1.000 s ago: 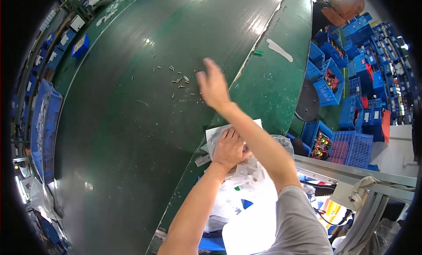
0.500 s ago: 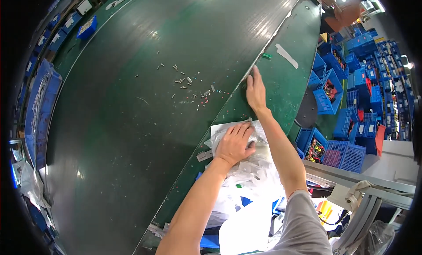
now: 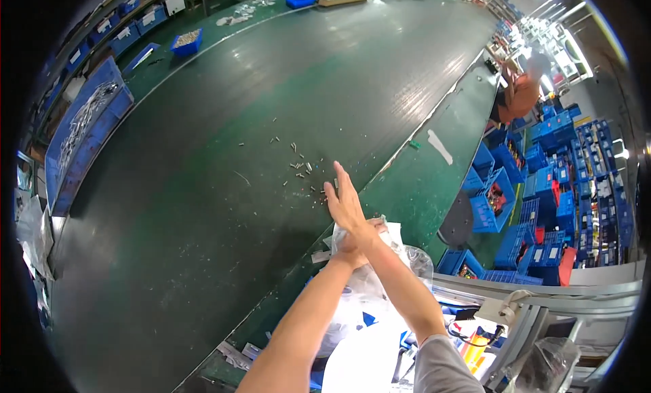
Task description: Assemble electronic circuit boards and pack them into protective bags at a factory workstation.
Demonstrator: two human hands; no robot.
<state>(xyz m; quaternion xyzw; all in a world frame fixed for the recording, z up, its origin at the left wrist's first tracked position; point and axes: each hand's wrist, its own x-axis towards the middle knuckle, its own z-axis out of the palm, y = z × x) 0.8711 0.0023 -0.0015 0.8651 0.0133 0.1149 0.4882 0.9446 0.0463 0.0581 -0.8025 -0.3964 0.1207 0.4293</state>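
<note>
My right hand reaches over the dark green surface, fingers stretched out and thumb apart, holding nothing. It is beside a scatter of small metal cylinders and tiny coloured bits. The right wrist crosses above my left hand, which rests on clear plastic bags at the near edge. Most of the left fingers are hidden behind that wrist, so their grip cannot be made out. A white printed sheet shows beside the bags.
A long blue bin of metal strips stands at left, a small blue tray beyond it. White tape and a green piece lie on the right strip. Blue crates are stacked right; a person is at the far right.
My right hand has swung left from the right-hand strip to the scattered metal cylinders, crossing over my left hand. The left hand stays at the bags. The view has tilted up, showing more far off.
</note>
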